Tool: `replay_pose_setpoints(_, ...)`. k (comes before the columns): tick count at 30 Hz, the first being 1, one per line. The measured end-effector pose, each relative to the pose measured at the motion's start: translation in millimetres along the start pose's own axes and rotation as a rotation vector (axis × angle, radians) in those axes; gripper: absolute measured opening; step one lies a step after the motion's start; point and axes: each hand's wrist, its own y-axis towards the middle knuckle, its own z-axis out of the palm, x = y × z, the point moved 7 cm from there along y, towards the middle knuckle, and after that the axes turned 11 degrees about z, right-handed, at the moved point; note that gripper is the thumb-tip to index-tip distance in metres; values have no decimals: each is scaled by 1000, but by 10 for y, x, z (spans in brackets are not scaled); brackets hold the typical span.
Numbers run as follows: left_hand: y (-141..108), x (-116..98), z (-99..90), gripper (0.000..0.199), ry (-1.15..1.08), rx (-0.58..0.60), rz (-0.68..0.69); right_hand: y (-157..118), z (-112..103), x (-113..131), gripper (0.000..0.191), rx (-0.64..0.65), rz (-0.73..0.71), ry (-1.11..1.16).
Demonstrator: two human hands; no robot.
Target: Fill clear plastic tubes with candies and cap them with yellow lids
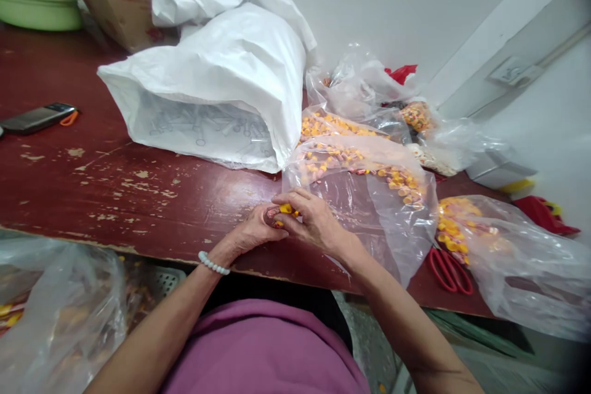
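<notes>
My left hand (255, 229), with a pale bead bracelet at its wrist, is closed round a few small pink-patterned pieces with yellow ends (287, 208). My right hand (316, 221) meets it at the table edge, fingers and thumb closed on the same pieces. How many pieces there are, and how each hand shares them, is hidden by the fingers. Just beyond the hands lies an open clear plastic bag (383, 221) with many similar yellow-ended pieces (406, 181). A large white sack (240, 55) lies with its mouth toward me, clear small tubes (207, 126) showing inside.
Red-handled scissors (449, 271) lie at right beside another bag of yellow pieces (452, 228). A phone-like dark device (39, 118) is at far left. A cardboard box (115, 0) and green basin (41, 9) stand behind. Below the edge at left is a filled plastic bag (69, 314).
</notes>
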Motion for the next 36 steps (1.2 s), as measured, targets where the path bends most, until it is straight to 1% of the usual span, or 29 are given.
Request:
replay_pose_setpoints(2,-2,7,-13,21,36,5,12,7,-29,-6,34,-33,13,25)
replay_pose_setpoints(3,-4,14,-19,24,38,6,16,2,-60,-4,36,-61,25,30)
replay_pose_setpoints(5,-7,42,-28,26,30,12,14,-25,-101,14,29,-98,41,-2)
replay_pose_setpoints(6,-7,60,-33,26,28,13,12,-44,-94,31,25,-96,38,-43)
replay_pose_setpoints(8,1,93,-49,25,40,5,16,-83,-15,69,26,-50,16,-149)
replay_pose_setpoints(10,18,99,-69,24,69,-17,39,-117,115,93,34,29,-9,-248)
replay_pose_setpoints(13,34,77,-89,19,68,-63,45,-126,234,79,41,98,-2,-283)
replay_pose_setpoints(14,32,71,-90,18,41,-79,30,-121,236,69,41,102,3,-259)
replay_pose_setpoints(16,11,68,-79,16,-41,-95,-25,-114,182,43,43,68,19,-168)
replay_pose_setpoints(19,-58,65,-23,7,-221,-82,-109,-151,45,-40,52,-57,82,-24)
replay_pose_setpoints(21,-118,49,27,5,-401,-94,-136,-213,19,-100,62,-113,124,3)
replay_pose_setpoints(23,-184,31,89,14,-595,-121,-162,-277,90,-118,75,-88,121,-17)
replay_pose_setpoints(25,-255,29,173,24,-759,-140,-219,-329,209,-96,88,-27,82,-34)
replay_pose_setpoints(26,-292,34,214,26,-816,-148,-257,-347,261,-82,92,-7,65,-33)
replay_pose_setpoints(28,-361,46,273,26,-883,-171,-323,-366,331,-54,98,6,50,-19)
replay_pose_setpoints(31,-441,51,305,25,-912,-208,-381,-368,364,-2,103,-21,43,8)
replay_pose_setpoints(36,-494,-16,290,25,-914,-257,-369,-373,301,47,108,-90,92,70)
